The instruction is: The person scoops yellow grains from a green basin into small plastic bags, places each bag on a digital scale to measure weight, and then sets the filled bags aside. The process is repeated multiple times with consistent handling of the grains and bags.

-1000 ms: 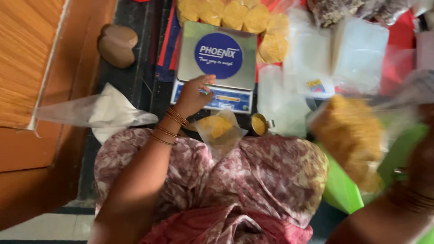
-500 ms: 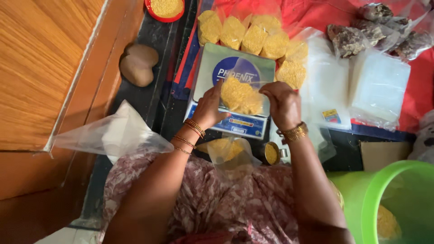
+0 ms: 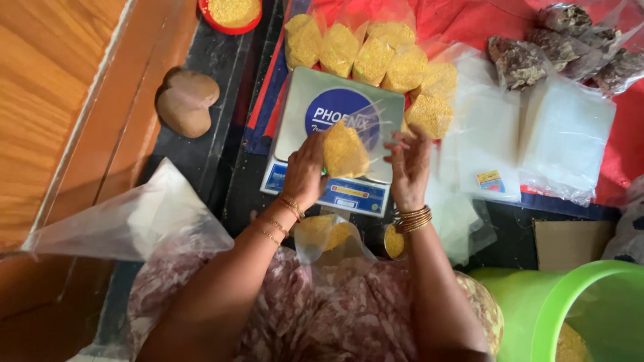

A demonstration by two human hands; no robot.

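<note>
A clear plastic bag of yellow grain (image 3: 344,149) stands on the steel pan of a digital weighing scale (image 3: 315,100). My left hand (image 3: 305,167) grips the bag's left side. My right hand (image 3: 409,164) is just right of the bag with fingers spread, at the loose plastic top; nothing is gripped in it that I can see. Both wrists carry gold bangles. A second, partly filled bag of grain (image 3: 327,234) lies in my lap below the scale.
Several filled grain bags (image 3: 376,57) lie behind the scale on a red cloth (image 3: 463,20). Stacks of empty clear bags (image 3: 563,134) and bags of dark lumps (image 3: 557,40) lie right. A green tub (image 3: 570,308), red bowl of grain (image 3: 231,12), brown stone (image 3: 184,100) and wooden board (image 3: 54,100) surround me.
The view has shifted up over the scale. My right hand brought a bag of grain onto the scale pan, both hands held it there, and now the right hand has come off to its right.
</note>
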